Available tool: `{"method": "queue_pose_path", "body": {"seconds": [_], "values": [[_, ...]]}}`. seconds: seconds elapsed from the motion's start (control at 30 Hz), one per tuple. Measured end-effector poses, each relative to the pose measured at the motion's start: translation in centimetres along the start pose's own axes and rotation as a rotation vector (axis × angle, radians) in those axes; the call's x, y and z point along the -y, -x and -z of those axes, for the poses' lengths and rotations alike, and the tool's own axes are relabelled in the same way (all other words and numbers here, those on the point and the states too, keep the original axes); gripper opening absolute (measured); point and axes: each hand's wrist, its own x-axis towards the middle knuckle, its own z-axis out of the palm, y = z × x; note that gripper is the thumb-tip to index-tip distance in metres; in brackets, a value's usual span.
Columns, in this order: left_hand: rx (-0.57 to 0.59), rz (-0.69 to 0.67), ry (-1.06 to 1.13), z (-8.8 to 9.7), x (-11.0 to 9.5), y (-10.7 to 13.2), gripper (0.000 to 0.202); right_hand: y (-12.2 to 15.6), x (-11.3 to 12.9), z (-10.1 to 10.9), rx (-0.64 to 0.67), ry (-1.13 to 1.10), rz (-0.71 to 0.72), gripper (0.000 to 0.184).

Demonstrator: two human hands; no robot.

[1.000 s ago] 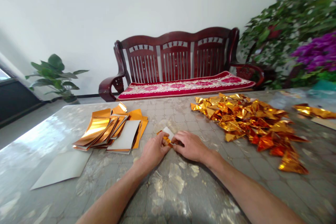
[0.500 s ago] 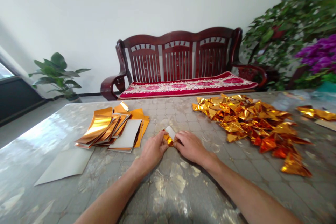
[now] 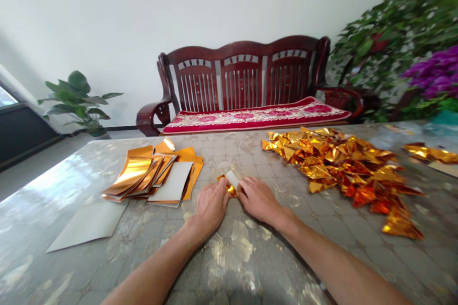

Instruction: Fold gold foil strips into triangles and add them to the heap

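Between my hands, on the table, is a partly folded sheet of gold foil paper (image 3: 232, 179), its pale back showing in the middle. My left hand (image 3: 212, 198) is closed on the sheet's left side, fingers pressing it down. At the sheet's right edge, my right hand (image 3: 258, 198) pinches with curled fingers; the fingertips are partly hidden. A stack of gold foil sheets (image 3: 141, 171), some pale side up, lies to the left. Over on the right spreads a heap of folded gold foil pieces (image 3: 336, 162).
The patterned table (image 3: 229, 252) runs beneath everything. A single pale sheet (image 3: 88, 226) lies at the left. More gold foil pieces (image 3: 432, 154) and clear plastic (image 3: 397, 133) are at the far right. Beyond the table stands a wooden bench (image 3: 243, 76), with potted plants (image 3: 80, 100) either side.
My left hand has turned flatter, its fingers now extended further over the left side of the foil sheet. My right hand has barely shifted.
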Motion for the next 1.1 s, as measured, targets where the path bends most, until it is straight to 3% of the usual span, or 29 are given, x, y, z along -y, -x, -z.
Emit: {"method": "queue_pose_path", "body": {"seconds": [0.47, 0.7, 0.83, 0.93, 1.03, 1.1], "values": [[-0.022, -0.006, 0.002, -0.2, -0.1, 0.1, 0.012, 0.0, -0.2, -0.1, -0.008, -0.117, -0.052, 0.012], [0.033, -0.241, -0.182, -0.4, -0.9, 1.4, 0.022, 0.0, 0.0, 0.6, 0.039, -0.086, -0.012, 0.009], [0.040, -0.286, -0.172, -0.2, -0.9, 1.9, 0.023, 0.4, 0.2, 0.6, 0.013, 0.014, 0.043, 0.014], [-0.044, -0.211, -0.057, 0.2, 0.6, 1.5, 0.026, 0.7, 0.2, 0.3, -0.030, 0.091, 0.148, 0.018], [-0.163, 0.006, 0.050, 0.6, 2.9, 0.6, 0.029, 0.9, 0.0, 0.0, -0.036, 0.114, 0.179, 0.018], [-0.181, 0.105, 0.066, 0.6, 4.3, -0.1, 0.026, 0.9, -0.1, 0.0, -0.039, 0.118, 0.181, 0.018]]}}
